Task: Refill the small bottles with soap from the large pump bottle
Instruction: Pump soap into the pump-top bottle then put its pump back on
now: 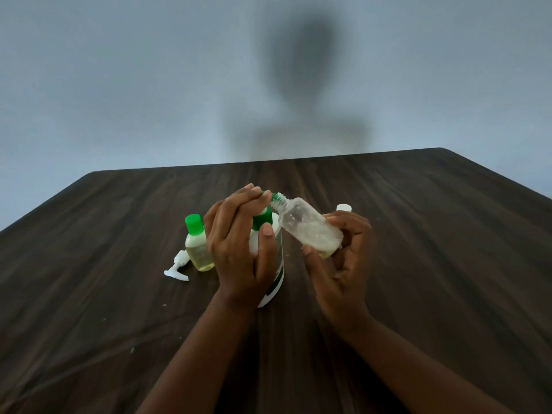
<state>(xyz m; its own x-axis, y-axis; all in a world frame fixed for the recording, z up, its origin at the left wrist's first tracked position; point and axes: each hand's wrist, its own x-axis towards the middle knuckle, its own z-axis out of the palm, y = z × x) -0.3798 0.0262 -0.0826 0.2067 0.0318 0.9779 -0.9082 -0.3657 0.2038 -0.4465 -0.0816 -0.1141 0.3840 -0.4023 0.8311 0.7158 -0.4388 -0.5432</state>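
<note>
Worktop [418, 234]: dark brown wood grain, rounded far corners.
Wall [119, 70]: plain pale grey-blue, behind the worktop.
Shadow [301, 70]: a person's blurred outline on the wall.
Specks [133, 350]: tiny pale bits, near-left worktop.

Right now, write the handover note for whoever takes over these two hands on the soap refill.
Left hand: curled over the pump head of the large pump bottle, which stands on the table.
Right hand: holds the open small bottle tilted, neck at the green nozzle.
Done: the green-capped small bottle, standing at left, is mostly full of yellowish soap.
Left: the held bottle has only a little soap at its base; pump it full, then cap it.
A white cap sits behind the right hand; a loose white pump lies by the capped bottle.
</note>
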